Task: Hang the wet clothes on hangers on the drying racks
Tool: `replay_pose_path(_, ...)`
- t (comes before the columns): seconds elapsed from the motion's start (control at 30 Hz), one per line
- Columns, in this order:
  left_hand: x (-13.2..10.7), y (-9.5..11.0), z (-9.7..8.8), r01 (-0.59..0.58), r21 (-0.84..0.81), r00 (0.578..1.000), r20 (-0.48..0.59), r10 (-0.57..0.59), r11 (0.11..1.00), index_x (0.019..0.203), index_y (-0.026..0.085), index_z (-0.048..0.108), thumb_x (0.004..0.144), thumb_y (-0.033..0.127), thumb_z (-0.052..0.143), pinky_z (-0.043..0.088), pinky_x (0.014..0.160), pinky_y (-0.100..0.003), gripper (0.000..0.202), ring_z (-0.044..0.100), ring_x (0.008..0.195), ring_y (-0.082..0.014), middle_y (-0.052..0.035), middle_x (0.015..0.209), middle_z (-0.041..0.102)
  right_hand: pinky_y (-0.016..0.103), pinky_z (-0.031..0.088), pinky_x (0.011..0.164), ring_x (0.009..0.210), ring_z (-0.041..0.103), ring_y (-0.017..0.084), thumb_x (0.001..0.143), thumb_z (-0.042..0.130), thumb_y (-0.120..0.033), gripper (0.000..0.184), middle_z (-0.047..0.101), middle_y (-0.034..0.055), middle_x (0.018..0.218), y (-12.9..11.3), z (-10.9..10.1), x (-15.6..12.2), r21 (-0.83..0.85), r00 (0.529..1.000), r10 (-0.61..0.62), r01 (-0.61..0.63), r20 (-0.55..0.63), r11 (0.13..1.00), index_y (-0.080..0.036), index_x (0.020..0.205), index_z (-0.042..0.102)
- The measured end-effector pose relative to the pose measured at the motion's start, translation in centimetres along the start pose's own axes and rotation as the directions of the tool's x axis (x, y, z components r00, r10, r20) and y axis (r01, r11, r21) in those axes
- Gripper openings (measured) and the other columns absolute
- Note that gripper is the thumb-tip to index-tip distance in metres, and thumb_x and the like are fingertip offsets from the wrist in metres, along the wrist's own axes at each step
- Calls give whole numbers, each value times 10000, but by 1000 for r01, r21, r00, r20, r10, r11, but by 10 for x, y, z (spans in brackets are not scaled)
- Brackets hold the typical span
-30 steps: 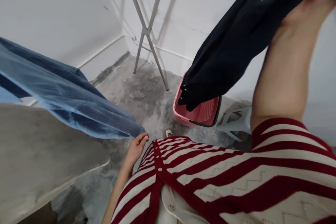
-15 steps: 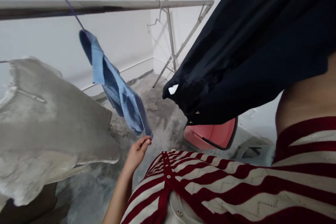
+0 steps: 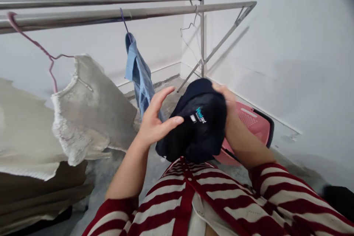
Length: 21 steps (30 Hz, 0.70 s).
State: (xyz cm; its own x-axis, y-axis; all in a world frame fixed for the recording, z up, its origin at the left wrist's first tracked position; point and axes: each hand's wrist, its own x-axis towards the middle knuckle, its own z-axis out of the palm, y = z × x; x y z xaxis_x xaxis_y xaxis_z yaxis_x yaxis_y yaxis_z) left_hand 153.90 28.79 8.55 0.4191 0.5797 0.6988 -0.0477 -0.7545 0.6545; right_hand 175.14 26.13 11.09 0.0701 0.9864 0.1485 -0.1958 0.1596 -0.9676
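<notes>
A dark navy garment point(image 3: 193, 125) is bunched into a soft bundle in front of my chest, with a small teal and white printed logo showing on it. My right hand point(image 3: 225, 99) curls over the far side of the bundle and holds it, its fingers partly hidden behind the cloth. My left hand point(image 3: 156, 118) is at the near left of the bundle, fingers spread and curved. Its thumb rests on the cloth. Both sleeves are red and cream stripes.
Steel drying rack rails point(image 3: 110, 13) cross the back, holding a blue shirt point(image 3: 139, 75) on a purple hanger and a grey knit garment point(image 3: 91, 110) on a pink hanger. Cream and brown cloth point(image 3: 24, 147) hangs at left. A pink laundry basket point(image 3: 256, 125) sits on the concrete floor behind the bundle.
The dark garment has come down from the upper right and is now bunched before my chest. My left hand has moved from the blue shirt to the bundle. The view has tilted up.
</notes>
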Motion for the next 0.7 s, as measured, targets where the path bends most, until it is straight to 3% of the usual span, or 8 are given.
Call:
replay_pose_path(0.1,10,-17,14,115,-36,959,266,-102,993,1436,270,282,733,444,702,426,1043,-401,837,506,1238,-257,-98,1368,503,265,495,573,620,574,132,722,563,-363,223,584,2,708,27,7,-2,193,991,50,-73,122,978,-178,845,544)
replay_pose_path(0.2,6,-30,29,247,32,918,312,-244,969,1404,224,345,765,405,671,441,1012,-368,740,529,1204,-247,-99,1356,513,231,459,531,564,538,107,647,634,-316,203,565,-16,642,42,2,0,272,982,100,-141,161,952,-171,743,530)
replay_pose_path(0.33,-2,-39,42,347,85,914,194,-357,934,1191,175,573,768,338,643,470,934,-316,458,613,1044,-212,-59,1129,662,226,438,532,541,504,94,680,652,-329,200,535,-29,611,49,-12,3,179,989,100,-118,109,977,-176,713,529)
replay_pose_path(0.43,-2,-38,42,401,96,916,-25,-400,911,996,155,660,784,279,567,495,842,-285,262,646,894,-179,-31,944,709,284,487,768,800,601,134,752,640,-367,233,627,16,867,59,-25,2,-40,990,-135,137,39,990,-205,904,570)
replay_pose_path(0.5,0,-34,39,409,102,906,-165,-390,907,952,148,669,777,259,543,500,815,-269,242,648,860,-167,-22,901,714,347,432,949,1039,578,171,740,675,-376,399,605,50,1113,75,-32,-2,-228,959,-272,283,79,932,-239,1091,542)
replay_pose_path(0.57,0,-29,36,407,121,897,-241,-371,905,960,148,669,774,252,537,504,811,-257,251,651,860,-159,-19,909,718,389,403,998,1117,548,205,709,709,-366,536,561,73,1215,99,-32,-6,-403,950,-273,312,153,860,-245,1191,508)
replay_pose_path(0.7,-5,-25,31,374,212,909,-278,-311,903,1005,162,666,790,227,512,510,838,-245,272,658,908,-149,-16,968,721,385,476,892,1028,580,226,773,600,-291,412,601,81,1136,144,-21,-6,-615,958,-214,287,192,735,-218,1176,561)
